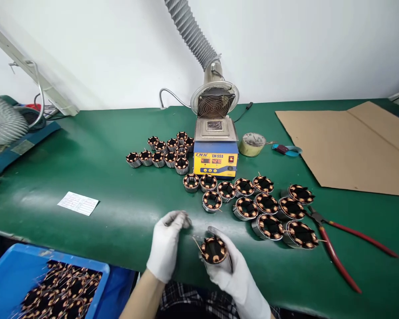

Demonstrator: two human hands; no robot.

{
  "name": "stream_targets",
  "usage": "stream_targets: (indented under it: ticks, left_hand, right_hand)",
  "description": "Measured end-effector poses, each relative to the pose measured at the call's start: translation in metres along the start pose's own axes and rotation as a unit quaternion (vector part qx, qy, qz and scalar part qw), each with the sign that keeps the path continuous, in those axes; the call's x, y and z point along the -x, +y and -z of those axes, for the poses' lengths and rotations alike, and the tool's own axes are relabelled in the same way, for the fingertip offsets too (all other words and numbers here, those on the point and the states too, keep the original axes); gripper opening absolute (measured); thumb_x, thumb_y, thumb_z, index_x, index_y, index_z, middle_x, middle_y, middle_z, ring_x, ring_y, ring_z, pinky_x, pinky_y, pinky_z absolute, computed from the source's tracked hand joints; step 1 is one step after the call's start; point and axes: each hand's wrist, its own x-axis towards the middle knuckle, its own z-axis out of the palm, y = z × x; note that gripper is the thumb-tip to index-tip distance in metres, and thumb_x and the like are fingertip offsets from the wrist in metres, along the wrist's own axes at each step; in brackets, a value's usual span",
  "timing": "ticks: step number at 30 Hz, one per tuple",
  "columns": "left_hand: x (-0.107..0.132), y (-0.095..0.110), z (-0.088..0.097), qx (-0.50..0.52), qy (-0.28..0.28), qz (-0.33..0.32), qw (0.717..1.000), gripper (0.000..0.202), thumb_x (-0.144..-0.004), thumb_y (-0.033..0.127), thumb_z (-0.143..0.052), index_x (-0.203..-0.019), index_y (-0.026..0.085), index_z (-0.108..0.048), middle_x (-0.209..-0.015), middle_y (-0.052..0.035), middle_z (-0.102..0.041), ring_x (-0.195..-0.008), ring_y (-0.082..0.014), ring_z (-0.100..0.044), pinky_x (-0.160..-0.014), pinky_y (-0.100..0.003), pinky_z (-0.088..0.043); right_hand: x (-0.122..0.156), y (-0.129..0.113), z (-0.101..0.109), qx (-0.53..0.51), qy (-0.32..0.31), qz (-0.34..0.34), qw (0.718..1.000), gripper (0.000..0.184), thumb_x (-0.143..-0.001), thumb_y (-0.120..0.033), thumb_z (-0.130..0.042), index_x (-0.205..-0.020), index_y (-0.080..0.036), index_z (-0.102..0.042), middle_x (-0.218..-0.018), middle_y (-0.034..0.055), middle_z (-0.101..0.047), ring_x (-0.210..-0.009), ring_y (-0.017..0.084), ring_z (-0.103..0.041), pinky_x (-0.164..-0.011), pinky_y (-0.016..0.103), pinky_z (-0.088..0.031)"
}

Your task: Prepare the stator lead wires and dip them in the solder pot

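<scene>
In front of me, my right hand (232, 270), in a white glove, is wrapped round a motor stator (213, 250) with copper coils and a silvery outer wall. A copper wire end sticks out of its left side. My left hand (168, 243), also gloved, is closed with the fingertips pressed together, to the left of that wire. Whatever it pinches, if anything, is too small to make out. Just beyond my hands stands a similar stator (212, 201), one of several spread towards the right. Another group of stators (158, 158) stands further back on the left.
A solder pot (215, 161) with a lit display stands mid-table under an extraction hose (193, 33). Beside it is a round tin (252, 146). Red-handled cutters (339, 257) and cardboard (352, 150) lie right. A paper slip (78, 203) and a blue bin (20, 266) of wound cores are left.
</scene>
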Motion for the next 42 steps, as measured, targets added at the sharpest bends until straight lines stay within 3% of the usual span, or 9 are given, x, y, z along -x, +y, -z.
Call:
stream_targets:
  ticks: [4,6,10,14,24,30,33,37,42]
  left_hand:
    - [0.000,-0.003,0.003,0.002,-0.133,0.066,0.989,0.046,-0.067,0.045,-0.071,-0.105,0.021,-0.063,-0.107,-0.0067,-0.069,-0.103,-0.0199,-0.060,-0.093,-0.030,-0.042]
    - [0.005,-0.006,-0.006,-0.007,-0.157,0.102,0.982,0.046,-0.062,0.045,-0.074,-0.096,0.017,-0.067,-0.101,-0.0087,-0.071,-0.097,-0.0214,-0.063,-0.089,-0.030,-0.046]
    - [0.005,-0.009,-0.017,0.101,-0.035,0.100,0.989,0.035,-0.064,0.047,-0.073,-0.076,0.015,-0.066,-0.068,-0.0023,-0.070,-0.066,-0.0138,-0.063,-0.069,-0.026,-0.049]
    - [-0.003,-0.001,-0.004,0.160,0.021,0.061,0.985,0.033,-0.061,0.041,-0.077,-0.083,0.019,-0.066,-0.079,-0.0010,-0.072,-0.083,-0.0146,-0.065,-0.086,-0.028,-0.046]
    - [-0.001,0.009,-0.013,-0.058,-0.085,0.143,0.984,0.013,-0.048,0.017,-0.072,-0.057,0.014,-0.063,-0.053,0.0023,-0.061,-0.053,-0.0099,-0.054,-0.057,-0.023,-0.044]
    - [-0.003,0.006,-0.014,-0.035,0.015,0.080,0.996,0.024,-0.047,0.023,-0.073,-0.069,0.017,-0.068,-0.075,-0.0038,-0.072,-0.073,-0.0178,-0.064,-0.073,-0.030,-0.050]
    - [-0.005,0.009,-0.016,-0.080,-0.042,0.058,0.994,0.043,-0.047,0.020,-0.074,-0.090,0.018,-0.069,-0.095,-0.0061,-0.072,-0.093,-0.0221,-0.064,-0.086,-0.033,-0.047]
    - [-0.005,0.011,-0.020,-0.094,-0.073,0.109,0.987,0.018,-0.056,0.024,-0.068,-0.071,0.016,-0.069,-0.075,-0.0052,-0.072,-0.075,-0.0199,-0.065,-0.073,-0.031,-0.050]
    - [-0.004,0.008,-0.009,-0.024,-0.035,0.100,0.994,0.031,-0.067,0.039,-0.067,-0.087,0.014,-0.067,-0.077,-0.0051,-0.073,-0.076,-0.0190,-0.065,-0.076,-0.031,-0.050]
  right_hand:
    - [-0.002,0.013,-0.004,0.239,0.101,0.140,0.956,0.049,-0.060,-0.024,-0.073,-0.107,-0.020,-0.057,-0.096,0.0081,-0.068,-0.084,0.024,-0.064,-0.073,0.034,-0.054]
    - [-0.006,0.018,-0.008,0.338,0.114,0.239,0.903,0.036,-0.065,-0.025,-0.069,-0.099,-0.021,-0.057,-0.099,0.0099,-0.066,-0.088,0.025,-0.064,-0.076,0.038,-0.054]
    - [-0.013,0.023,-0.011,0.434,0.118,0.331,0.829,0.024,-0.075,-0.028,-0.065,-0.095,-0.022,-0.054,-0.098,0.0111,-0.065,-0.087,0.026,-0.063,-0.076,0.041,-0.053]
    - [-0.014,0.026,-0.008,0.472,0.150,0.364,0.789,0.036,-0.073,-0.040,-0.069,-0.099,-0.022,-0.051,-0.092,0.0121,-0.065,-0.085,0.029,-0.063,-0.074,0.047,-0.053]
    - [-0.010,0.030,0.002,0.470,0.099,0.296,0.826,0.039,-0.074,-0.040,-0.069,-0.104,-0.024,-0.050,-0.103,0.0115,-0.066,-0.095,0.032,-0.062,-0.078,0.048,-0.052]
    - [-0.010,0.026,0.000,0.423,0.089,0.262,0.863,0.036,-0.072,-0.037,-0.071,-0.099,-0.024,-0.053,-0.105,0.0107,-0.066,-0.099,0.031,-0.060,-0.084,0.048,-0.049]
    - [-0.011,0.024,-0.002,0.413,0.093,0.259,0.868,0.035,-0.072,-0.037,-0.071,-0.100,-0.024,-0.053,-0.105,0.0115,-0.065,-0.097,0.030,-0.060,-0.084,0.047,-0.049]
    - [-0.011,0.024,-0.003,0.441,0.097,0.285,0.845,0.031,-0.073,-0.039,-0.069,-0.096,-0.024,-0.053,-0.102,0.0118,-0.066,-0.093,0.030,-0.061,-0.079,0.046,-0.050]
    - [-0.009,0.027,-0.001,0.450,0.113,0.277,0.841,0.037,-0.071,-0.041,-0.072,-0.098,-0.024,-0.054,-0.103,0.0121,-0.066,-0.096,0.032,-0.061,-0.082,0.049,-0.050]
